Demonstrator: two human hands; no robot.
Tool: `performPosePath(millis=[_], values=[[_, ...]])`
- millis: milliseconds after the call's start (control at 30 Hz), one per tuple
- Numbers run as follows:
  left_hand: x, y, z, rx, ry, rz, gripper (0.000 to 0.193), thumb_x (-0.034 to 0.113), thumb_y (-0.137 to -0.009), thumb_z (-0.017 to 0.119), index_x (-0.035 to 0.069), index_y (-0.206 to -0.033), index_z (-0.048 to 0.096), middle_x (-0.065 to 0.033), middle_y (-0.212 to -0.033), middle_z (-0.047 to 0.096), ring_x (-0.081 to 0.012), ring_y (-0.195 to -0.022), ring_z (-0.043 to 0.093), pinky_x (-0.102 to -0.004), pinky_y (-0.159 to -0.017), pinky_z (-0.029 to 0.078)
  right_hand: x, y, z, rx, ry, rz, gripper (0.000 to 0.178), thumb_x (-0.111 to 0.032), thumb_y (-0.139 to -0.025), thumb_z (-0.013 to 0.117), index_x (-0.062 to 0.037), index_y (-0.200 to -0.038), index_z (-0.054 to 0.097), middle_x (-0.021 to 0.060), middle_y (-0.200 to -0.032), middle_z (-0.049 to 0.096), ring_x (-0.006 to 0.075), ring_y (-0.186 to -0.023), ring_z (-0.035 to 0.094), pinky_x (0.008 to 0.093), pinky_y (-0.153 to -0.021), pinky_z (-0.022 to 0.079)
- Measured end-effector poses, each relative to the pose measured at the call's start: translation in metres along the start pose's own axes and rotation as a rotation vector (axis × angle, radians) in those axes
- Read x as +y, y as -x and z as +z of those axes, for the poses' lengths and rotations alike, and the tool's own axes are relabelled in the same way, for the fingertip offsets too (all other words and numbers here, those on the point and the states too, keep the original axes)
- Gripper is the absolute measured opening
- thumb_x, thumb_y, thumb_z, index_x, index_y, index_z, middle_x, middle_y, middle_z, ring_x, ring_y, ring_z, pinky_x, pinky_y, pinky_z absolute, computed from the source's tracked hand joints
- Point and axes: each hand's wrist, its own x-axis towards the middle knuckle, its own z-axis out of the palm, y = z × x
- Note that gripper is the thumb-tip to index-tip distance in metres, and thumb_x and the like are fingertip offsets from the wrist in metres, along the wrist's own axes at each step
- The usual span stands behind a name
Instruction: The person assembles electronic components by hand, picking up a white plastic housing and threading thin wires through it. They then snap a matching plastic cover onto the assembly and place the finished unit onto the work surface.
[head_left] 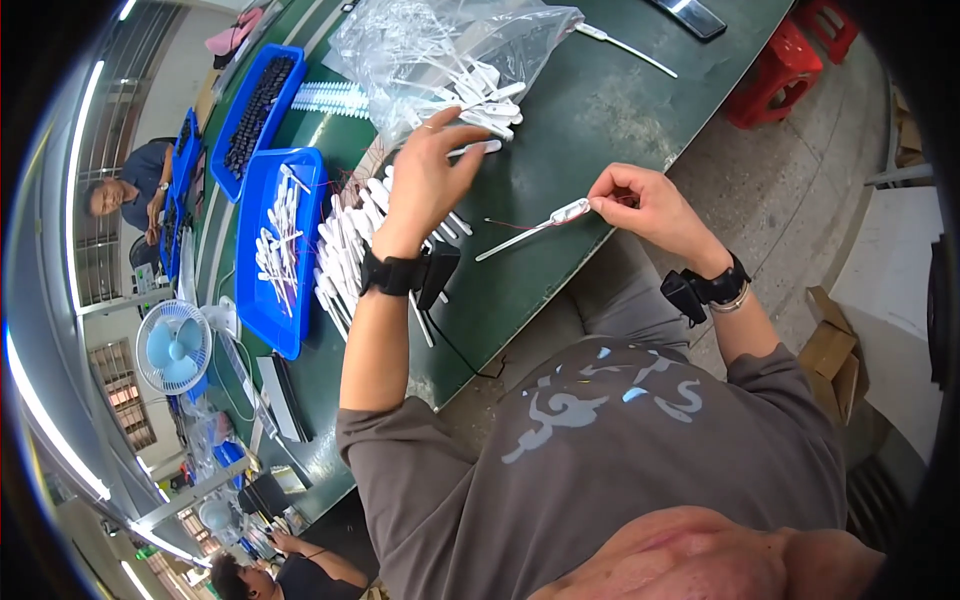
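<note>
My right hand (pixel 645 208) is closed, thumb against fingers, on the end of a white stick-shaped device (pixel 568 212). This device has a wide handle with a small window, a long thin stem pointing left, and a thin red wire. My left hand (pixel 432 175) reaches over the table with thumb and forefinger apart. Near its fingertips lie several white stick-shaped pieces (pixel 495 105) at the mouth of a clear plastic bag (pixel 400 50). Under and beside my left wrist is a pile of similar white pieces (pixel 345 235), some with red wires.
A blue tray (pixel 262 315) holds more white pieces; another blue tray (pixel 292 62) holds small black parts. A loose white stick (pixel 628 50) and a phone (pixel 690 18) lie on the green table (pixel 590 110). Red stools (pixel 775 75) stand beyond its edge. Other people sit at left.
</note>
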Motion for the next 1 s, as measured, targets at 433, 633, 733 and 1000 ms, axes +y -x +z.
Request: performPosePath(millis=[433,633,733,1000], values=[[-0.001,-0.003,0.012,-0.174,-0.217,0.099,0.012,0.011,-0.082,0.071,0.013,-0.093,0.075,-0.0046,-0.091,0.066,-0.0244,-0.098,0.065,-0.0405,-0.076,0.054,-0.004,-0.005,-0.003,-0.015,0.000,0.061,0.010,-0.013,-0.097,0.065,-0.0032,-0.095,0.064,-0.0095,-0.079,0.050,-0.0008,-0.071,0.041,0.0185,-0.061,0.034],[-0.009,-0.011,0.007,-0.074,-0.261,0.268,0.014,0.009,-0.084,0.069,0.013,-0.097,0.073,-0.0044,-0.097,0.069,-0.0241,-0.096,0.064,-0.0377,-0.074,0.054,-0.001,-0.009,-0.004,-0.020,0.010,0.079,0.012,-0.015,-0.098,0.065,-0.0038,-0.096,0.065,-0.0096,-0.078,0.050,-0.0009,-0.069,0.041,0.0184,-0.059,0.033],[0.013,-0.014,-0.010,0.147,-0.181,0.385,0.015,0.007,-0.087,0.069,0.011,-0.100,0.072,-0.0056,-0.100,0.070,-0.0244,-0.093,0.065,-0.0363,-0.073,0.054,-0.001,-0.011,-0.005,-0.035,-0.021,0.087,0.014,-0.018,-0.098,0.065,-0.0039,-0.097,0.066,-0.0093,-0.078,0.051,-0.0006,-0.069,0.044,0.0184,-0.059,0.035],[0.070,0.053,-0.038,0.404,0.020,-0.112,0.033,0.005,-0.090,0.072,0.011,-0.122,0.069,-0.0083,-0.093,0.068,-0.0252,-0.074,0.065,-0.0339,-0.067,0.052,-0.010,-0.014,0.002,0.062,0.005,0.135,0.019,-0.023,-0.098,0.067,-0.0044,-0.097,0.067,-0.0088,-0.078,0.052,0.0008,-0.068,0.048,0.0189,-0.060,0.037]])
